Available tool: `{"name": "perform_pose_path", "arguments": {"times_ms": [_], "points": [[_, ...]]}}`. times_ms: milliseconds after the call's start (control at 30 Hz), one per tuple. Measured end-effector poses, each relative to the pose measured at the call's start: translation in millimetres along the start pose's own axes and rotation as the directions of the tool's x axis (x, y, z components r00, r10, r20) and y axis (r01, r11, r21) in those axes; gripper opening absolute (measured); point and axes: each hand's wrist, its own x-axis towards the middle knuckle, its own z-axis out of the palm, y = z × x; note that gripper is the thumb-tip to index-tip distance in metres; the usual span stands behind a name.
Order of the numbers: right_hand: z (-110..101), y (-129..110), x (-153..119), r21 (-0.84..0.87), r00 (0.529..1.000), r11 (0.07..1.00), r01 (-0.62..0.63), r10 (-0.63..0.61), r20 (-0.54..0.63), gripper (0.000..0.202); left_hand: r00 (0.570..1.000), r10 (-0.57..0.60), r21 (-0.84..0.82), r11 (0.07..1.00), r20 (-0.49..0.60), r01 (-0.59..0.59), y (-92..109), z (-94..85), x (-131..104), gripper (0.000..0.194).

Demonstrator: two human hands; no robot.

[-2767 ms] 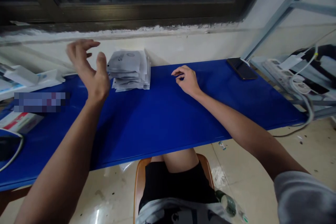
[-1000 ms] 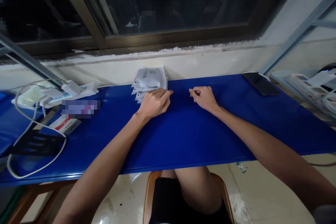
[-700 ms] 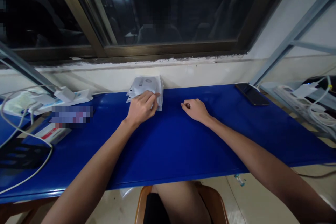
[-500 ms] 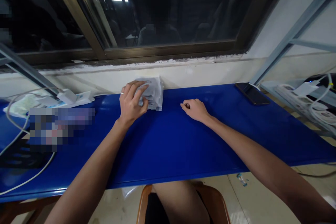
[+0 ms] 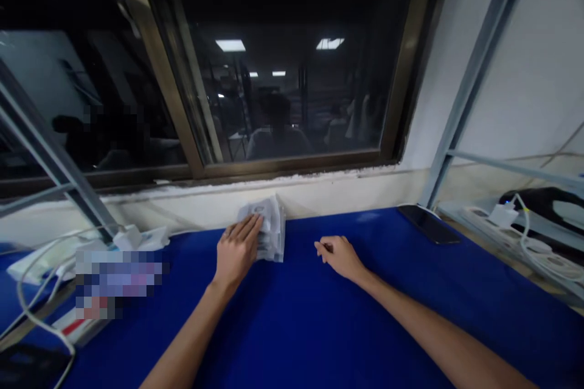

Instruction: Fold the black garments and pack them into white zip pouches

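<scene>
Stack of packets [image 5: 274,234] with left hand [image 5: 237,249] upon it

Head view. Stack: grey packets, on blue table [image 5: 283,334], near back wall [image 5: 351,196]. Left hand: fingers extended, laid over the stack's left part; whether it grips, cannot tell. Right hand [image 5: 337,255]: curled narrow, over the table, apart from the stack. Black phone [image 5: 427,223]: flat, rear right.

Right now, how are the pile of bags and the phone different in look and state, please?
The pile of bags is pale grey, while the phone is dark. The pile of bags has several layers with uneven edges; the phone is one thin, flat piece. The left hand covers part of the pile of bags, but no hand is on the phone. Both lie on the blue table.
</scene>
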Motion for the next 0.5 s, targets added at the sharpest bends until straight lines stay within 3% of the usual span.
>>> {"name": "perform_pose_path", "arguments": {"times_ms": [67, 133, 167, 200, 267, 333, 400, 500], "points": [[-2, -6, 3, 0.359, 0.997, 0.931, -0.065, 0.045, 0.065, 0.046, 0.992, -0.011, 0.049, 0.999, -0.126, 0.017, 14, -7.3, 1, 0.056], [-7, -10, 6, 0.717, 0.978, 0.672, -0.188, 0.061, 0.2, 0.059, 0.978, 0.037, 0.025, 0.999, -0.207, -0.032, 43, -13.5, 1, 0.057], [-10, -11, 7, 0.805, 0.967, 0.543, -0.24, 0.059, 0.249, 0.065, 0.97, 0.094, -0.018, 0.995, -0.223, -0.1, 61, -14.8, 0, 0.053], [-12, -10, 8, 0.836, 0.962, 0.48, -0.266, 0.075, 0.263, 0.067, 0.966, 0.165, -0.075, 0.98, -0.199, -0.183, 79, -14.8, -1, 0.048], [-14, -4, 10, 0.82, 0.964, 0.508, -0.264, 0.168, 0.206, 0.063, 0.932, 0.325, -0.218, 0.909, -0.162, -0.355, 110, -11.8, -4, 0.035], [-13, 7, 13, 0.746, 0.968, 0.627, -0.225, 0.231, 0.097, 0.054, 0.915, 0.382, -0.378, 0.834, -0.132, -0.403, 127, -10.1, -5, 0.026], [-10, 19, 16, 0.676, 0.978, 0.713, -0.184, 0.2, 0.054, 0.05, 0.939, 0.331, -0.527, 0.783, -0.098, -0.33, 128, -17.8, 1, 0.024], [-6, 29, 19, 0.617, 0.988, 0.772, -0.15, 0.131, 0.076, 0.05, 0.989, 0.126, -0.697, 0.702, -0.075, -0.143, 106, -56.8, 22, 0.027]]}}
